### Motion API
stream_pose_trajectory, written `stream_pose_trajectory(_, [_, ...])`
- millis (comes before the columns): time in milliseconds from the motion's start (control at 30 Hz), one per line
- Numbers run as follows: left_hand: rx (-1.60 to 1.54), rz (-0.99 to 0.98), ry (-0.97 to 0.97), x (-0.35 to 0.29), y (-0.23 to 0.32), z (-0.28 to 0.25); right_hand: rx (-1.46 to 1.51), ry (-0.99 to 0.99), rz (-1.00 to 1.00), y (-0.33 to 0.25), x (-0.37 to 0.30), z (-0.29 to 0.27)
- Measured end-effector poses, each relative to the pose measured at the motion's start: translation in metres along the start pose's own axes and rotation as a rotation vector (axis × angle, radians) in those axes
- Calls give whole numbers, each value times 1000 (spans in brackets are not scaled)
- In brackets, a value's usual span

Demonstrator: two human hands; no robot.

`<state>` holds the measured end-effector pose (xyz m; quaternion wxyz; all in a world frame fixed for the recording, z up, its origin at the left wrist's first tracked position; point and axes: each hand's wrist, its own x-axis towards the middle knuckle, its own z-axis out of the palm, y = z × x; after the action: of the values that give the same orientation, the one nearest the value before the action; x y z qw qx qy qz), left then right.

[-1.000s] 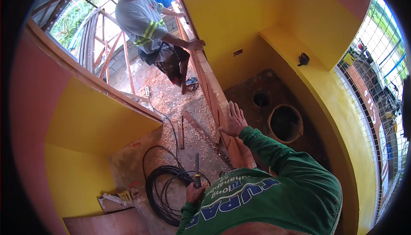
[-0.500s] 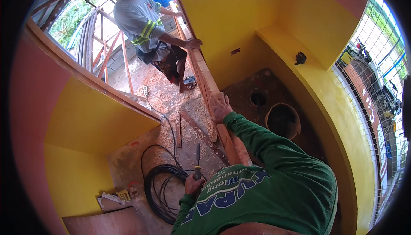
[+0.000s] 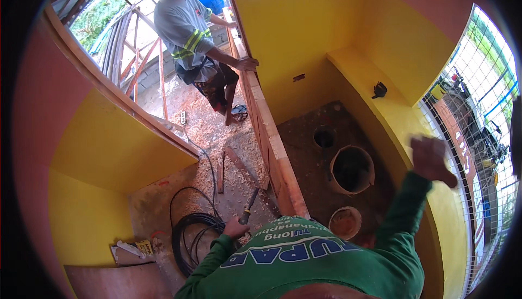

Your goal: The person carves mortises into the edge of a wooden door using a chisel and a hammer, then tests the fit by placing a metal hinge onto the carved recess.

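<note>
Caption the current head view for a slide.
Left hand gripping a tool, right hand clear of the timber, a co-worker's hand resting on it.

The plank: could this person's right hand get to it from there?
Probably yes: the right hand looks open and empty, the plank comes close to the green shirt, and nothing seems to block the way.

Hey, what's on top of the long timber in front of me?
On the timber, a co-worker's hand rests toward the far end, hiding the spot beneath it. Your green shirt covers the near end, so I can't see what's there.
</note>
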<state>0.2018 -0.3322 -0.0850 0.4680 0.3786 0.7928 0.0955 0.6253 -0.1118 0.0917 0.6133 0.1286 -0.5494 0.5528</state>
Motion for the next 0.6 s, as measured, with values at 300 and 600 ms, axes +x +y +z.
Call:
stream_pose_trajectory(300, [199,0,37,27,-15,-20,317,-662,-371,-80,31,126])
stream_pose_trajectory(600, [218,127,52,25,3,-7,238,-209,-101,12,63,165])
